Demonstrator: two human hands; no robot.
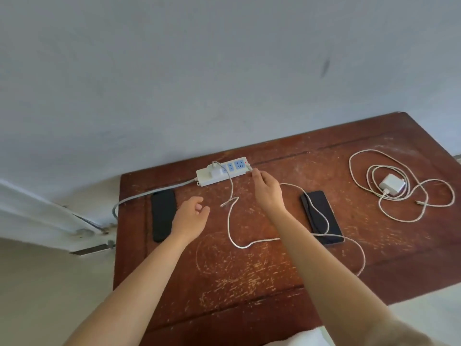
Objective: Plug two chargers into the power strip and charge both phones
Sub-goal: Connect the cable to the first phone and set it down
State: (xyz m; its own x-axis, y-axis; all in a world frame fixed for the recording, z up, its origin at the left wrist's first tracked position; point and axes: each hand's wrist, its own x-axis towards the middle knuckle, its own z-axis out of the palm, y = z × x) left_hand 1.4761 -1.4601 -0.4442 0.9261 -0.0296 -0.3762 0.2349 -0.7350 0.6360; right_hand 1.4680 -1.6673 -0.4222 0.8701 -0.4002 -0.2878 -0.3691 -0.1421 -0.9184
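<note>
A white power strip (219, 172) lies at the back of the wooden table (274, 270), with one white charger (215, 171) plugged into its left end. That charger's cable (230, 226) loops across the table and over the right black phone (321, 217). My right hand (265, 189) pinches a cable end beside the strip's right end. My left hand (190, 217) hovers with fingers apart and nothing in it, just right of the left black phone (162, 214). A second white charger (391, 187) lies unplugged inside its coiled cable (399, 213) at the far right.
The strip's grey power cord (149, 194) runs off the table's left edge toward the floor. A pale wall stands right behind the table. A white frame with metal hinges (94, 236) sits low on the left.
</note>
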